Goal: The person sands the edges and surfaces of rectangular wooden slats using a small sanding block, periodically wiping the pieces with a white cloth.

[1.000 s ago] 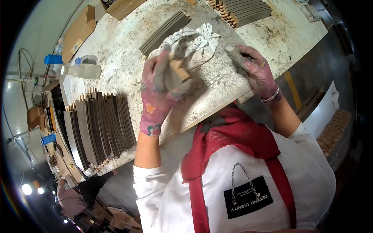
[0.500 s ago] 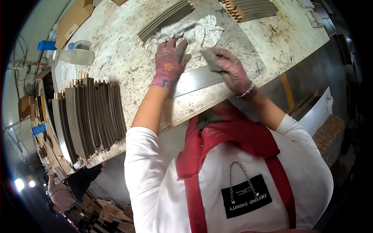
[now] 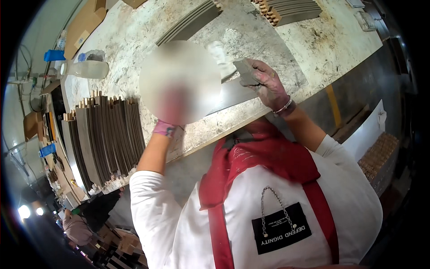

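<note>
My right hand, in a stained pink glove, pinches a grey, flat, angular piece above the worktable. A round blurred patch covers most of my left hand; only its pink patterned cuff shows sharply, so its fingers cannot be made out. Part of a crumpled white cloth shows beside the patch, the rest hidden. Between me and the cloth a smooth silvery metal strip lies along the table's near edge.
Grey slats with wooden ends stand packed at left; more slat stacks lie at the far side and far right. A translucent bottle lies by a cardboard box. A person is at lower left.
My left hand has moved left and nearer to me, and a blurred patch now covers it. The white cloth has shifted or is partly hidden. My right hand stays nearly in place.
</note>
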Tool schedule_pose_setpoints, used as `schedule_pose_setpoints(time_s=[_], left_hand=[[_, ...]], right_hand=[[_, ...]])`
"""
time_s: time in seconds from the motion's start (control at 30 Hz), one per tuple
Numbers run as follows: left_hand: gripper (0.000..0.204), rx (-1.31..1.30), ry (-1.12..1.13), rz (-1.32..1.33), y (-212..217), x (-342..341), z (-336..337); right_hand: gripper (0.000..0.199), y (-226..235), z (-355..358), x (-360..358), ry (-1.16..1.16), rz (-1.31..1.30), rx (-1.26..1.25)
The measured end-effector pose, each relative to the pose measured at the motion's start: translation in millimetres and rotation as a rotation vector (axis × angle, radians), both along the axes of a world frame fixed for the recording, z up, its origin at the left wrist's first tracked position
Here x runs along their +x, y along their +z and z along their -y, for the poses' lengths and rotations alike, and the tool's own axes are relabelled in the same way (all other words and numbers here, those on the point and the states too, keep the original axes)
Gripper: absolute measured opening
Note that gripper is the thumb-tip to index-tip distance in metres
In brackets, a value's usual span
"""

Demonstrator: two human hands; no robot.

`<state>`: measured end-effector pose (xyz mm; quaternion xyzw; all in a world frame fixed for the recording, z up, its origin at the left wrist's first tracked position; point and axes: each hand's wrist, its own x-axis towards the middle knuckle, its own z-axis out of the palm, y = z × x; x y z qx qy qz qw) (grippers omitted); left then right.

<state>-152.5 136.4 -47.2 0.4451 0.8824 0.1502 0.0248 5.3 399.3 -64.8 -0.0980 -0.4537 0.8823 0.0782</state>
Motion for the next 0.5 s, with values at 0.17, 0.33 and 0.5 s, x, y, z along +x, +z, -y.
schedule_pose_setpoints(time_s=[0.17, 0.33, 0.5], left_hand=[[0.036, 0.009, 0.019, -0.058, 37.0, -37.8, 4.9], [0.052, 0.179, -0.059, -0.156, 115.6, 21.7, -80.5], [0.073, 0.001, -0.275, -0.107, 41.3, 82.5, -92.0]], right_hand=[[0.057, 0.9, 2.0, -2.0, 0.016, 0.043, 0.041], [0.054, -5.9, -21.2, 13.8, -0.047, -0.025, -0.027], [0.053, 36.5, -38.4, 29.1, -0.213, 0.152, -0.121]])
